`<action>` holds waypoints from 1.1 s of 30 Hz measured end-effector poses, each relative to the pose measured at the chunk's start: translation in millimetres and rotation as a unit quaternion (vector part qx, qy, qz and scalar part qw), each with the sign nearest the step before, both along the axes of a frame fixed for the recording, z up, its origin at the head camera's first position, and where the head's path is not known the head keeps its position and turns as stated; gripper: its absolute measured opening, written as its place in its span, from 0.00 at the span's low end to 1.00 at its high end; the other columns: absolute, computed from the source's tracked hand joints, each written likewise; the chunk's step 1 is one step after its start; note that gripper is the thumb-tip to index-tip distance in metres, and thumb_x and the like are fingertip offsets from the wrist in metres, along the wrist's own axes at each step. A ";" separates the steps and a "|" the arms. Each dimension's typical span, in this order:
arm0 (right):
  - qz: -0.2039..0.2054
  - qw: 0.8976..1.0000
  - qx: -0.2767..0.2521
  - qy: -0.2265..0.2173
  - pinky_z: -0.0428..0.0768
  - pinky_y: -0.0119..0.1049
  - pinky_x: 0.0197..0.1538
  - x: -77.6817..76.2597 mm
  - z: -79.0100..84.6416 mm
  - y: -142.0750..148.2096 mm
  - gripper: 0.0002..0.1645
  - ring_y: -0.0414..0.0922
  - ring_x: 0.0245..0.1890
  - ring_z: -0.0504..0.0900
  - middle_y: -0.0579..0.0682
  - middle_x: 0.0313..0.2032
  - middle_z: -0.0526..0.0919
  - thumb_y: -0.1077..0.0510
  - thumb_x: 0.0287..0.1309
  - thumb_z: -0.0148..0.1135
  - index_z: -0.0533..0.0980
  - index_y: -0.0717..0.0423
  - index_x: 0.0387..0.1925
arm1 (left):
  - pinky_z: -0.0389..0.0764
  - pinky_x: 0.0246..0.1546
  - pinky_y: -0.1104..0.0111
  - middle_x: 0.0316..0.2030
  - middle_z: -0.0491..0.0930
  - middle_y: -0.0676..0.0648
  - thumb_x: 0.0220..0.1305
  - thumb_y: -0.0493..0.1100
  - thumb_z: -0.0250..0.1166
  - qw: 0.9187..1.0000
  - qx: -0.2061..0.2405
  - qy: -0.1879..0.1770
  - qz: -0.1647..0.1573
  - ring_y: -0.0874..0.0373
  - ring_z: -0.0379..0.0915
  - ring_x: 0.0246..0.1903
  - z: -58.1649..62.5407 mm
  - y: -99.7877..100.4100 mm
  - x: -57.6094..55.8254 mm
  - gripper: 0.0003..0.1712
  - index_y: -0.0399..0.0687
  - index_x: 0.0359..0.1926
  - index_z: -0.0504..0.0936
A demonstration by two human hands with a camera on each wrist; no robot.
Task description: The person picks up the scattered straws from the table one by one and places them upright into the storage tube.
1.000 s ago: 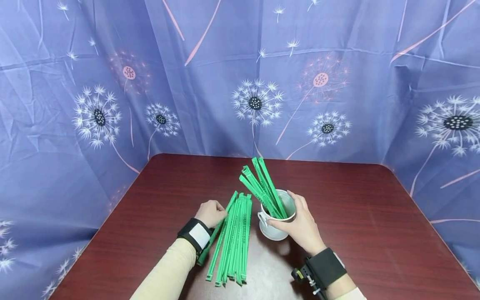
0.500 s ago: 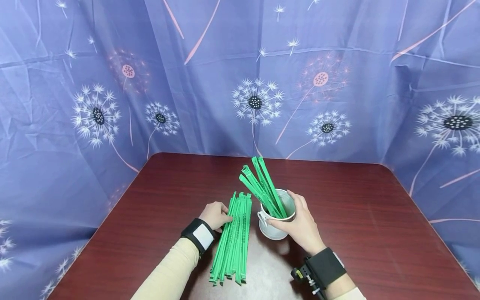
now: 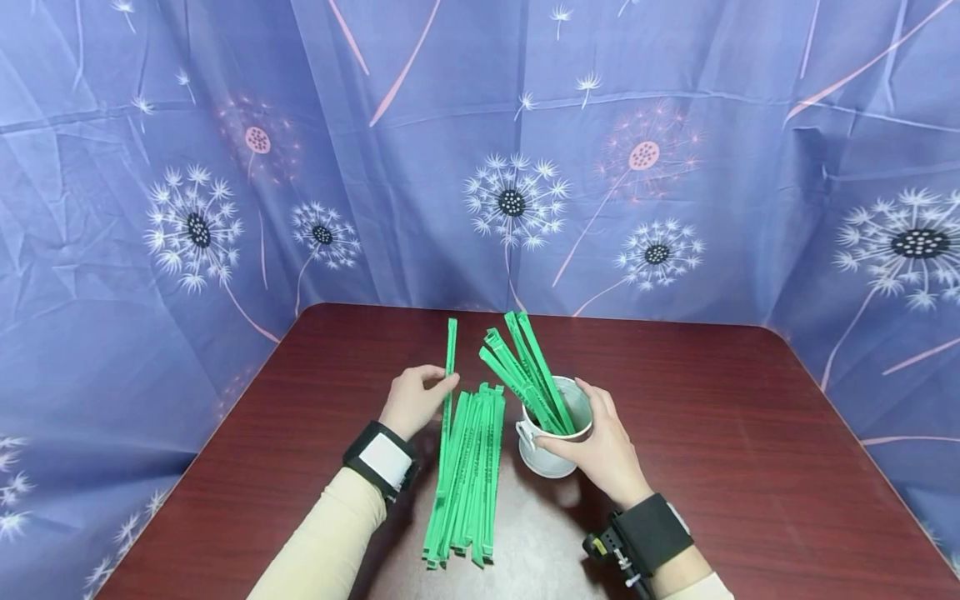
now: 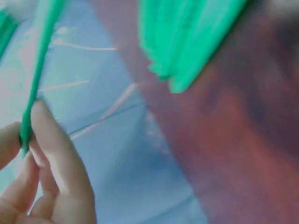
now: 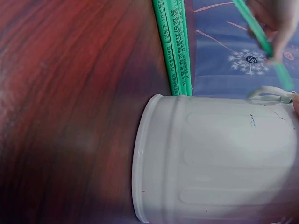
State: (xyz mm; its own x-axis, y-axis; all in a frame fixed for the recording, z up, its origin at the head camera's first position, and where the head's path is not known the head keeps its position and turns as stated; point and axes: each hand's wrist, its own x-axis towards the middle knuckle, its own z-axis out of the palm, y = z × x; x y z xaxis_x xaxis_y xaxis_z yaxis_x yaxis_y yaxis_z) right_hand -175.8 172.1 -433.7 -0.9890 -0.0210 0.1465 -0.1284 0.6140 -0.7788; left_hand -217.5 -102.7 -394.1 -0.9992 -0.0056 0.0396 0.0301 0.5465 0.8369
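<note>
My left hand pinches a green paper-wrapped straw between thumb and fingertips. In the left wrist view that straw rises from the fingertips, above a blurred bundle. Below this hand a pile of similar wrapped straws lies lengthwise on the table. My right hand grips the rim of a small white metal bucket, thumb at the near side and fingers at the far side. Several wrapped straws stand in it, leaning to the left. The bucket's ribbed wall fills much of the right wrist view.
The dark red wood-grain table reaches back to a blue curtain printed with dandelions. A small handle sticks out from the bucket's left side. Black bands with cameras are strapped to both wrists.
The left hand dips to the pile's left edge, then rises away from me with one straw pinched. The pile's left side has drawn together. The right hand and bucket stay in place.
</note>
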 end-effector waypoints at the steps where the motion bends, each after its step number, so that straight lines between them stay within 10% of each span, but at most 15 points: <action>1: 0.000 1.000 0.000 0.001 0.77 0.53 0.53 0.0 -0.1 0.1 0.64 0.50 0.60 0.73 0.48 0.67 0.65 0.35 0.39 0.79 0.57 0.49 0.74 | 0.87 0.37 0.56 0.44 0.86 0.39 0.68 0.48 0.64 1.000 0.027 0.010 0.005 0.51 0.85 0.31 4.6 1.0 0.5 0.19 0.40 0.52 0.83; 10: -0.002 1.000 0.007 0.002 0.77 0.53 0.53 -0.5 0.5 0.4 0.65 0.50 0.60 0.73 0.48 0.67 0.65 0.34 0.39 0.78 0.58 0.50 0.74 | 0.87 0.29 0.62 0.30 0.84 0.51 0.64 0.35 0.67 0.950 0.303 0.079 0.012 0.61 0.82 0.26 34.4 11.8 4.9 0.13 0.33 0.47 0.78; 21: -0.007 1.000 0.016 0.003 0.77 0.56 0.52 -1.3 -1.0 0.1 0.65 0.50 0.60 0.73 0.47 0.67 0.65 0.31 0.39 0.77 0.58 0.48 0.74 | 0.87 0.31 0.55 0.28 0.86 0.52 0.62 0.30 0.66 0.907 0.395 0.146 0.010 0.58 0.86 0.26 42.0 18.8 9.5 0.10 0.37 0.44 0.77; 25: -0.008 1.000 0.016 0.003 0.77 0.55 0.52 -1.4 -1.7 0.2 0.65 0.49 0.60 0.73 0.47 0.67 0.66 0.31 0.39 0.77 0.58 0.49 0.74 | 0.87 0.31 0.55 0.33 0.87 0.42 0.63 0.31 0.66 0.912 0.381 0.153 0.003 0.59 0.86 0.28 40.8 23.5 12.0 0.08 0.35 0.43 0.79; 33: -0.008 1.000 0.017 0.003 0.77 0.55 0.52 -1.9 -2.0 0.7 0.65 0.49 0.59 0.74 0.47 0.67 0.66 0.30 0.39 0.77 0.58 0.49 0.74 | 0.88 0.31 0.61 0.39 0.87 0.34 0.63 0.40 0.69 0.954 0.272 0.127 -0.003 0.63 0.85 0.30 30.9 35.1 14.0 0.10 0.35 0.38 0.82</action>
State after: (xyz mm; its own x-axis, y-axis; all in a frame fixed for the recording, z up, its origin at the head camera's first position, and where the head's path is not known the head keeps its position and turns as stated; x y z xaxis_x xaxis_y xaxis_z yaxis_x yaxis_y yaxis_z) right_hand -177.8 172.9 -435.6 -0.9885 -0.0107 0.1511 -0.1227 0.6415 -0.7572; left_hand -203.5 -67.6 -363.2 -0.9576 -0.0896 0.2737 0.2718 0.0332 0.9618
